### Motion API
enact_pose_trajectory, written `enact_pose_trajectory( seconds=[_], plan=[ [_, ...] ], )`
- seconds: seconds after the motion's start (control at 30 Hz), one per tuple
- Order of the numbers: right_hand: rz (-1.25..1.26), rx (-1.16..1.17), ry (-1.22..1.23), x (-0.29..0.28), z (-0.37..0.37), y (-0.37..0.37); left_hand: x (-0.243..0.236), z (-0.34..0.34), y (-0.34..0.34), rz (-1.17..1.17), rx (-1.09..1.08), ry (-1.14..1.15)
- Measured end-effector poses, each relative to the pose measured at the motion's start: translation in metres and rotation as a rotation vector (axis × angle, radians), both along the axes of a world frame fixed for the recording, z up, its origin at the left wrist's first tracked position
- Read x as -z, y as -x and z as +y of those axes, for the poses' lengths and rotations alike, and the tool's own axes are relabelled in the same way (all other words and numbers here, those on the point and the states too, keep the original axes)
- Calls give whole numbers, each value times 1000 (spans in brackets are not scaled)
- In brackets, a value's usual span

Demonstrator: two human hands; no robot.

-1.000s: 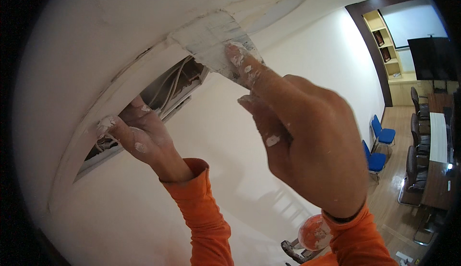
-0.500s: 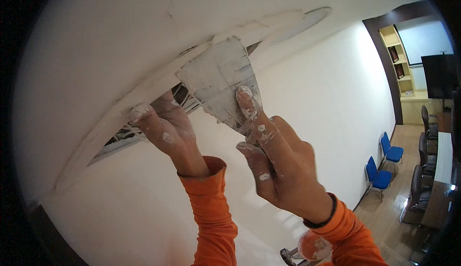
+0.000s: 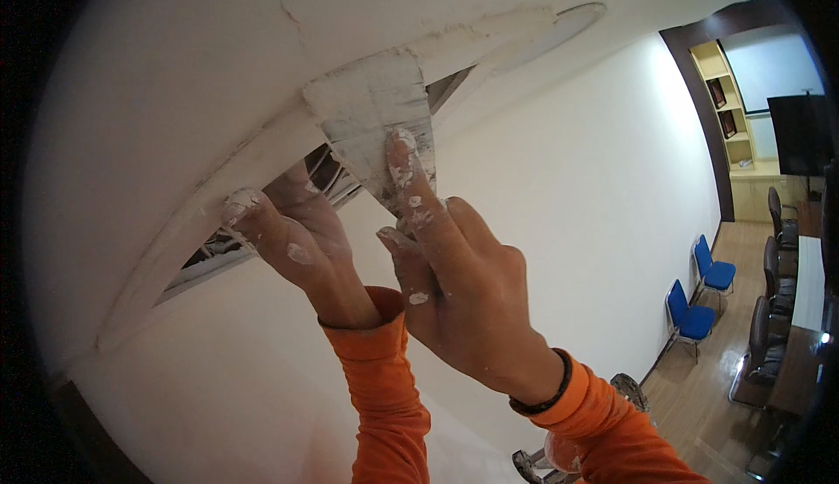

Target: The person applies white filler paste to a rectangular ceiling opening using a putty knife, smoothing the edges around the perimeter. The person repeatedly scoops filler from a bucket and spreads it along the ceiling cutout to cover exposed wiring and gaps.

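In my right hand (image 3: 476, 287) is a wide putty knife (image 3: 367, 104), its blade smeared with white compound and lying flat against the pale curved strip of the ceiling (image 3: 188, 82). My index finger stretches along the blade; the handle is hidden in the palm. My left hand (image 3: 306, 235) grips the lower edge of that strip, thumb on its face and fingers reaching up into a long narrow opening (image 3: 444, 89). Wires show inside the gap. White compound cakes both hands' fingertips.
A white wall (image 3: 559, 178) runs beside the opening. Far below on the right stand blue chairs (image 3: 690, 316), dark office chairs (image 3: 762, 344) along a table (image 3: 808, 287), a black screen (image 3: 800, 134) and shelves (image 3: 732, 108). A round orange-and-white object (image 3: 564, 453) shows under my right forearm.
My right hand and the putty knife have slid left along the strip, uncovering more of the opening on the right. My left hand keeps its grip, nearly unmoved.
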State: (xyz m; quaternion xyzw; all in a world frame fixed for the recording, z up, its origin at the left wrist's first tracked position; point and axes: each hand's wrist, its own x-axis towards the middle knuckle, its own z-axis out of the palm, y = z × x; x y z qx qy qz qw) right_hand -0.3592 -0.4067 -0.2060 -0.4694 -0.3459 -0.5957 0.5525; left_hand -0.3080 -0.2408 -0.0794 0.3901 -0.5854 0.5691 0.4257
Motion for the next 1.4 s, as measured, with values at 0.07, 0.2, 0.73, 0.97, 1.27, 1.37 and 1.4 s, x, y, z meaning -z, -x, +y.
enact_pose_trajectory(
  seconds=[0.07, 0.2, 0.73, 0.97, 1.27, 1.37, 1.4],
  plan=[
    [-8, 17, 16, -1, 5, 8, 11, 6, -2, 40, -164, 114],
    [-15, 47, 66, 4, 8, 20, 18, 71, -33, -107, -922, 275],
    [-156, -12, 79, 27, 8, -35, 10, 12, -2, -18, -244, 175],
    [-110, 54, 15, -1, -2, -21, 5, -18, 21, 131, 95, -28],
    [79, 224, 218, 2, -40, 45, 8, -8, 14, 129, 146, -44],
    [147, 252, 327, -9, -69, 72, 10, -13, 13, 140, 184, -37],
    [164, 249, 377, -11, -77, 76, 9, -13, 13, 141, 192, -33]
  ],
)
